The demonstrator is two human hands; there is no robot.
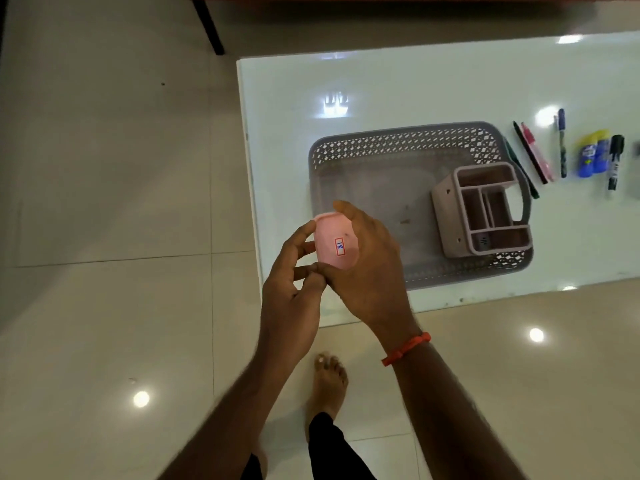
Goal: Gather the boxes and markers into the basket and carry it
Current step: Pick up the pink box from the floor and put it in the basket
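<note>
In the head view, both hands are meeting over the near left corner of the bench [381, 91]. The right hand [367, 271] is curling round a small pink box [334, 247] from its right side, holding it in the air above the near left end of the grey basket [381, 136]; a label reading 18 is facing up. The left hand [289, 299] is bringing thumb and bent fingers onto the box's left edge and seems to be pinching it, though blur is softening the contact. An orange band [407, 348] is circling the right wrist.

The basket is sitting on the bench, and a beige divided box [485, 213] is standing inside it at its right end. Right of the basket, markers are lying on the bench: a green marker [523, 171] just beside the rim, a pink marker [535, 155], a blue marker [561, 143] and a black marker [615, 161]. A blue and yellow object [594, 154] is lying between the last two. Below, a bare foot [329, 379] is standing on the tiled floor [104, 168].
</note>
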